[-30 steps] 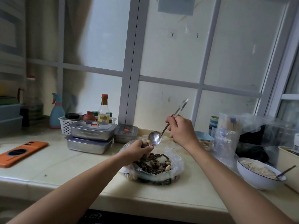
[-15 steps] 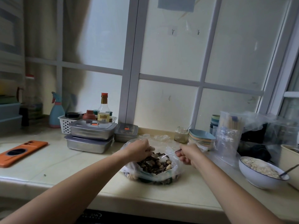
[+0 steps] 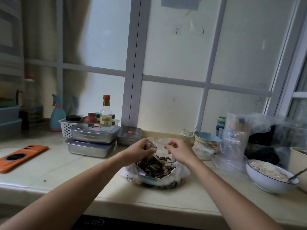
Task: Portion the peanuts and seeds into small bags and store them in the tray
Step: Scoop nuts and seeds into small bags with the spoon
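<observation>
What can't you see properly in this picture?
All in the head view:
- How full the small bag is: the left hand is wrapped round it.
- Whether the right hand pinches that bag: too blurred.
- The spoon in the peanuts and seeds: mostly behind the right wrist.
- What the steel boxes hold: lids cover them.
- The orange phone: cut off by the left edge.

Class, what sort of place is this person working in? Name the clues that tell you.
Most likely a home kitchen: a sauce bottle, lidded steel containers stacked on the counter, and a stack of bowls.
</observation>
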Tool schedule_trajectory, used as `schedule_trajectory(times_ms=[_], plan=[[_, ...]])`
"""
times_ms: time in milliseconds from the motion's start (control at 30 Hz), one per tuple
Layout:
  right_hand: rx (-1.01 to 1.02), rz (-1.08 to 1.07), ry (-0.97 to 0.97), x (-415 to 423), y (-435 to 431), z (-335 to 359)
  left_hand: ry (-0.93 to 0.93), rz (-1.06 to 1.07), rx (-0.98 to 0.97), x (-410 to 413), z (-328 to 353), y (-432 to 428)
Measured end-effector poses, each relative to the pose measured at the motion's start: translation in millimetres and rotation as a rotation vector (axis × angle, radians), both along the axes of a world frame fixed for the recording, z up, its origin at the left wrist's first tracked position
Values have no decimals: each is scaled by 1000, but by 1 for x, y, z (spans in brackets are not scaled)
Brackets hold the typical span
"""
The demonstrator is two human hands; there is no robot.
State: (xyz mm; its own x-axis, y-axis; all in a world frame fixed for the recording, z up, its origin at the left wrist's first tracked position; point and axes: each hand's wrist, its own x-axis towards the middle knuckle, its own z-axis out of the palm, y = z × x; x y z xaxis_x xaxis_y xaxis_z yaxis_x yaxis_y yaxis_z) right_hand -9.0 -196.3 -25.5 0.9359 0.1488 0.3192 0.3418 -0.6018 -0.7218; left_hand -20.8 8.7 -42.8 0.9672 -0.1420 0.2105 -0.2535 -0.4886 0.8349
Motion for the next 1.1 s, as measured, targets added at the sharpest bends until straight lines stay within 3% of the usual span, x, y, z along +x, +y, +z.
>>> schedule_trajectory(times_ms=[100,267,433,667,1100], plan=[[-86,179,-50,-2,11,0,41,-117,-137,-5,-1,6],[-301,330,-160,2,21,-4,85,-258,-189,-9,-4,15],[-326,254,-256,3,26,0,103,-302,-164,-10,-3,21],[-322,200,-363,3,38,5,62,-167,-126,-4,-11,20],[-425,247,-239,0,26,20,78,-209,-87,-5,-8,21]])
